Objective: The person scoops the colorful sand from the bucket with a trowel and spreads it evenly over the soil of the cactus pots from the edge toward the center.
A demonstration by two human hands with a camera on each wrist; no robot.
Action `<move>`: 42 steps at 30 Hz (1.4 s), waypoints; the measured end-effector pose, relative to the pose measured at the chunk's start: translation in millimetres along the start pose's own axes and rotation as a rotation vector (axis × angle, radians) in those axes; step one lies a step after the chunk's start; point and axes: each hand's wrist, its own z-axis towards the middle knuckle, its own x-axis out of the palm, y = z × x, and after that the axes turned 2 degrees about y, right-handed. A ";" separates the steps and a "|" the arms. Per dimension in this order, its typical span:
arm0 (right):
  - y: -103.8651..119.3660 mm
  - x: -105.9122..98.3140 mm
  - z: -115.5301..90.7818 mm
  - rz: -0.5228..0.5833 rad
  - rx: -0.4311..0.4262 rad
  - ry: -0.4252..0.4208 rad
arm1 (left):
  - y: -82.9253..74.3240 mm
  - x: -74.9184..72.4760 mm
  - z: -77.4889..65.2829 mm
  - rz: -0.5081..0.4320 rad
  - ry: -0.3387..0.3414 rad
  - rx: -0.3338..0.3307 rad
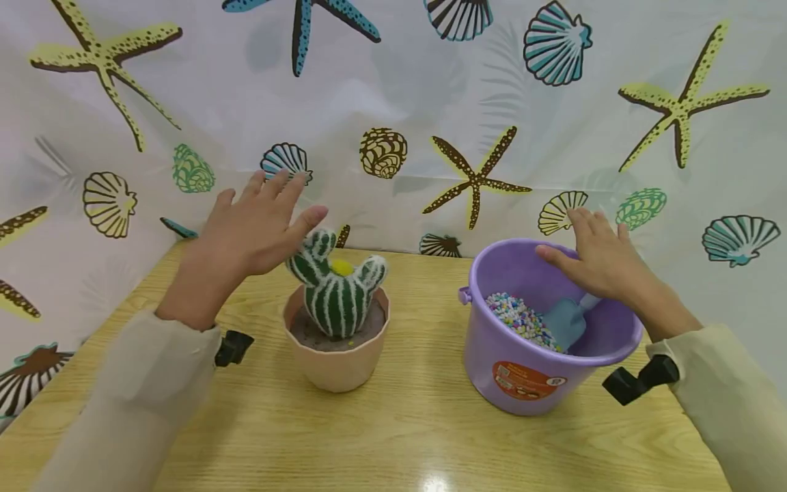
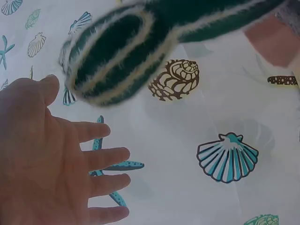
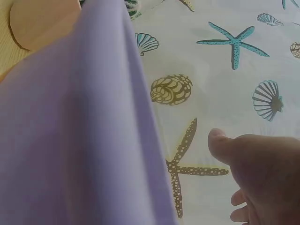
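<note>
My left hand (image 1: 255, 229) is raised with its fingers spread, beside the upper left arm of a green and white knitted cactus (image 1: 338, 304). The cactus stands in a peach pot (image 1: 338, 369). In the left wrist view its arm (image 2: 117, 54) looms above the thumb, and the hand (image 2: 47, 159) holds nothing. My right hand (image 1: 605, 256) hovers at the far right rim of a purple bucket (image 1: 486, 362), fingers extended and free of any object. Inside the bucket lie small coloured beads (image 1: 516, 318) and a blue-grey scoop (image 1: 564, 324), its handle partly hidden by the rim and hand.
Pot and bucket stand apart on a light wooden table (image 1: 418, 410). Behind it hangs a white cloth (image 1: 406, 96) printed with starfish and shells. Black camera mounts (image 1: 233, 348) sit at both wrists.
</note>
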 end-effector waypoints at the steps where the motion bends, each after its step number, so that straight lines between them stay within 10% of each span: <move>1: -0.5 -0.6 -1.1 0.002 -0.001 -0.004 | -2.2 0.2 0.2 0.001 0.000 0.005; 23: -40.9 -2.1 -31.0 0.043 0.049 -0.038 | -65.1 21.6 14.7 0.090 -0.176 0.200; 34: -47.6 6.7 -40.5 0.255 0.139 0.027 | -92.5 52.6 12.7 0.044 -0.393 0.351; 42: -47.7 19.9 -46.8 0.343 0.152 -0.036 | -112.9 72.8 11.6 0.019 -0.377 0.404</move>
